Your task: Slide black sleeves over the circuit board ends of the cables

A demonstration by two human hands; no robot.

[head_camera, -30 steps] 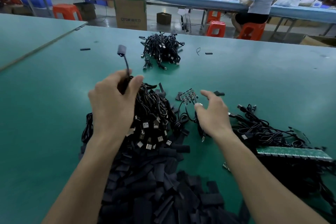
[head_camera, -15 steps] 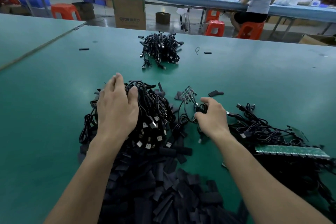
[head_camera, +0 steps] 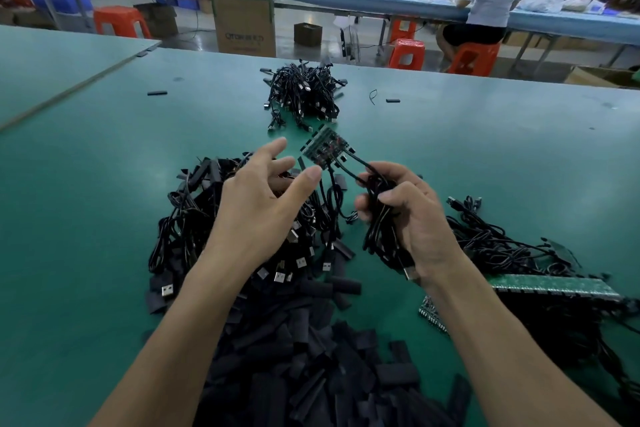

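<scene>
My right hand (head_camera: 405, 215) grips a bundle of black cables (head_camera: 381, 236) lifted off the green table; their joined circuit boards (head_camera: 323, 149) stick up above the fist. My left hand (head_camera: 263, 204) hovers just left of the boards with fingers spread, holding nothing. Under it lies a tangle of USB cables (head_camera: 194, 218). A heap of black sleeves (head_camera: 298, 357) fills the near middle between my forearms.
Another cable pile (head_camera: 303, 94) sits farther back on the table. More cables and a long green board strip (head_camera: 554, 286) lie at the right. Loose sleeves (head_camera: 157, 93) are scattered far left. A seated person (head_camera: 491, 0) works at the blue bench behind.
My right hand closed on the cable bundle and raised it, circuit boards now up off the table. My left hand left the cable pile and moved right toward the boards, fingers spread.
</scene>
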